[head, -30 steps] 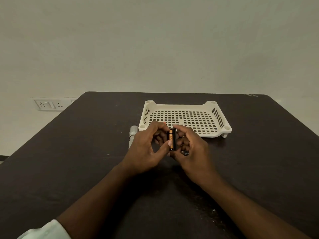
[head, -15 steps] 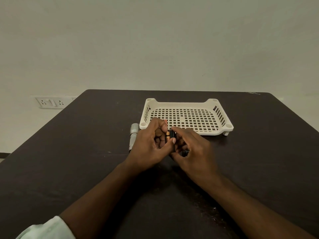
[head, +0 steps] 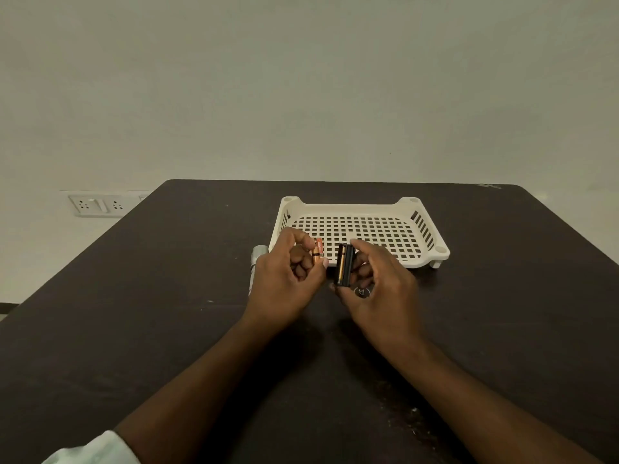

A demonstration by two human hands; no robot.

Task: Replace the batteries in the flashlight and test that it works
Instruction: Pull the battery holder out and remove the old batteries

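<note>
Two hands: both raised just above the table (head: 140, 329), a small gap between them, at the tray's 6 o'clock edge.
Left hand (head: 284, 283): fingers curled, thumb and forefinger pinching a battery (head: 316, 254); a second, orange-red one (head: 320, 244) shows just behind it, its hold unclear.
Right hand (head: 378, 286): thumb below and fingers above clamped on the holder (head: 345, 264).
Holder: black, upright and slightly tilted, at 3 o'clock of the left hand's battery and apart from it; one copper-and-black cell shows in its slot.
Cap (head: 363, 291): dark round piece under the right hand's curled fingers; whether it lies on the table or is held, I cannot tell.
Flashlight (head: 257, 262): silver body lying on the table at 9 o'clock of the left hand, mostly hidden behind it.
Tray (head: 432, 229): cream, perforated, at 12 o'clock of the hands.
Socket (head: 97, 205): white wall plate at 10 o'clock, past the table's edge.
Sleeve (head: 90, 450): pale cuff on the left arm, at the bottom edge.
</note>
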